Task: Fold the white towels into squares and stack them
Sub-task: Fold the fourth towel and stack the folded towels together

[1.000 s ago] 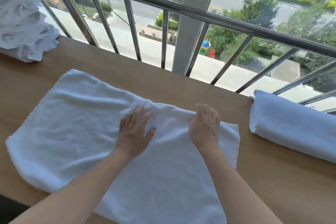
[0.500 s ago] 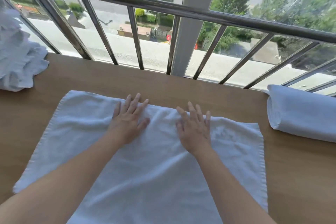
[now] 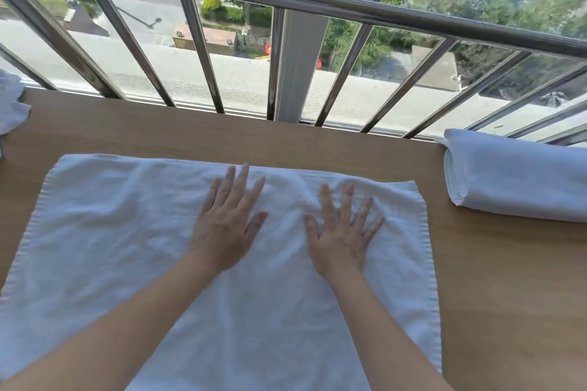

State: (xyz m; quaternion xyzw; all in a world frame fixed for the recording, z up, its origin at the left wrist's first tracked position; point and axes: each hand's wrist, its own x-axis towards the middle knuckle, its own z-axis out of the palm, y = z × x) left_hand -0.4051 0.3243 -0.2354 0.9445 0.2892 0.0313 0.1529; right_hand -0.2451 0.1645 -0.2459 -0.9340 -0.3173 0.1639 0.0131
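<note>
Where the light-brown wooden tabletop (image 3: 508,295) runs out at the far left, a crumpled heap of white cloth (image 3: 11,105) lies partly out of view, apparently towels waiting to be folded. Just to its right, a white rectangular terry towel (image 3: 111,232) lies spread flat across the middle of the table, its long side running left to right and shallow wrinkles rippling its surface. It looks light, limp and soft, likely to sag and crease wherever it is lifted. The surest holds are probably its corners or the stitched hem along each short side, pinched rather than grabbed in a bunch. The left hand (image 3: 227,222) lies palm down on the far half of the towel, fingers straight and close together, the tips near the far edge, gripping nothing. The right hand (image 3: 343,232) rests flat beside it, apart from it and slightly nearer the person, fingers fanned wide and likewise holding nothing. Both bare forearms reach forward from the lower edge. Further right, well apart from the spread towel, a folded white towel bundle (image 3: 514,174) sits below the silver metal railing (image 3: 317,6).
</note>
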